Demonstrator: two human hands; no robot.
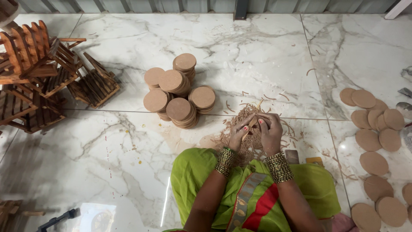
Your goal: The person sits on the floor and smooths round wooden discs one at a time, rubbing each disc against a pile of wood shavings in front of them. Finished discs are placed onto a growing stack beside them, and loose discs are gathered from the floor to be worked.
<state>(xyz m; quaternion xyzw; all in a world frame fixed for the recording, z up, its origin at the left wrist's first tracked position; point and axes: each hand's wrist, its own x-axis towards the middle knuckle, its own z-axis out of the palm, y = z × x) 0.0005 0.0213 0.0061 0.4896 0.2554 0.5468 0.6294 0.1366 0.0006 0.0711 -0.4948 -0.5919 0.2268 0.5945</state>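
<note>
We look down on a person seated on a white, grey-veined marble floor (128,159), green cloth over the lap. Both hands meet just above the lap, over a loose heap of pale brown wood shavings (251,144). The left hand (240,134) and right hand (270,131) are both curled shut round one thin, light wooden stick (253,120), which runs diagonally btwn them; its far tip pokes out past the fingers, away from the lap. Fingers overlap, so exactly how each hand pinches it is hard to tell, prob. thumb against forefingers. Stacked metal bangles ring both wrists.

Taking the shavings heap as our marker: to its left and a bit further from the person stands a cluster of stacked round brown fibreboard discs (177,91), approx. six stacks pressed together, near the heap but not touching it. Well to the heap's right, more of the same discs (377,137) lie singly and overlapping in a loose trail down the frame edge. Far left of the heap, against the frame's upper corner, a pile of small reddish-brown slatted wooden chairs (40,73) lies tumbled. Just right of the heap, beside the lap, a small flat dark block (292,156) rests on the floor.
</note>
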